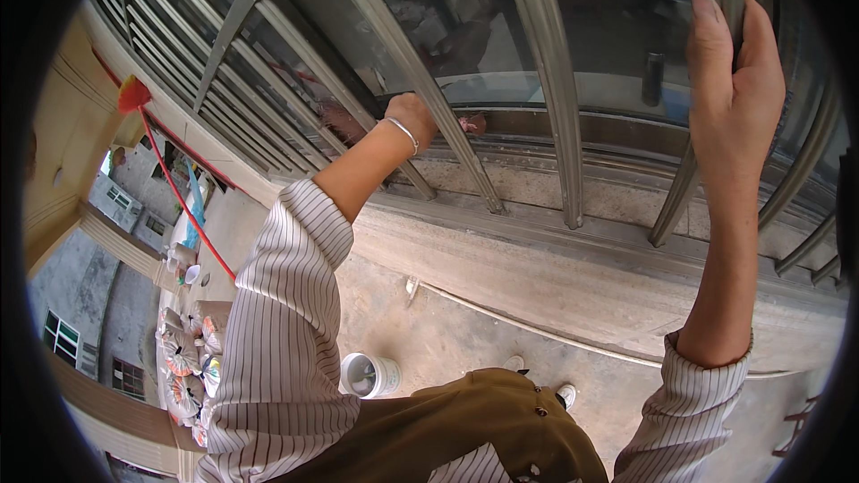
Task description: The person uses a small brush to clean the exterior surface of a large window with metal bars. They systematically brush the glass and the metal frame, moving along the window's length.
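Metal window bars (550, 80) run across a glass sliding window (456, 27). My left hand (411, 119), with a silver bangle at the wrist, reaches between two bars near the lower window frame. Its fingers are partly hidden behind a bar. A bit of pinkish material (473, 123), possibly a cloth, shows just past that bar, close to the hand; whether the hand holds it is unclear. Higher up at the right, my right hand (738, 67) is wrapped around one upright bar, thumb on the near side.
A stone sill (503, 248) runs below the bars. On the floor stands a white bucket (370, 376) with liquid inside. A red-handled brush (135, 95) leans at the left. Filled sacks (184, 376) lie beyond, and a pale hose or cable (537, 329) crosses the floor.
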A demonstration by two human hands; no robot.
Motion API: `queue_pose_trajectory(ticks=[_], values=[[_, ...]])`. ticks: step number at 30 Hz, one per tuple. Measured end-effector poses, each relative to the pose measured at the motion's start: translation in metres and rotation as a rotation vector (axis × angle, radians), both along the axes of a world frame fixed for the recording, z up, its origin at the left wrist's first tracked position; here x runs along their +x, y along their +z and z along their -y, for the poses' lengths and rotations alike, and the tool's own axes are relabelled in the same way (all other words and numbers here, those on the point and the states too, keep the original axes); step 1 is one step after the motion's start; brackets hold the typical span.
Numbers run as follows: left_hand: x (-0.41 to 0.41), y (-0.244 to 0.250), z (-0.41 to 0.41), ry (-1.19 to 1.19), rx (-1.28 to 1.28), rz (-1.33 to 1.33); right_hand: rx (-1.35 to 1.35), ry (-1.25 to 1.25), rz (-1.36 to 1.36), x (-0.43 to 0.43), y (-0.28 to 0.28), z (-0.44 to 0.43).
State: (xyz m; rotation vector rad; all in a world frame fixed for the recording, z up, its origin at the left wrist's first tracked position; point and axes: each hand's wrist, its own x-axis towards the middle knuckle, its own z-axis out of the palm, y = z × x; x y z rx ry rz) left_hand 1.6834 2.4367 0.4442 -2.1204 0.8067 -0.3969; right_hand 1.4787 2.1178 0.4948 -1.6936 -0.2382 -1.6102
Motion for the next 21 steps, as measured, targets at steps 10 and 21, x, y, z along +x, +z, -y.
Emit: queue_pose_trajectory(ticks=[10, 21], values=[[-0.029, 0.034, 0.037, -0.100, -0.467, -0.257, -0.027, -0.062, -0.015, 0.000, -0.003, 0.003], [-0.040, 0.072, 0.060, -0.265, -0.589, -0.343, 0.087, 0.149, 0.222, 0.011, 0.004, -0.006]])
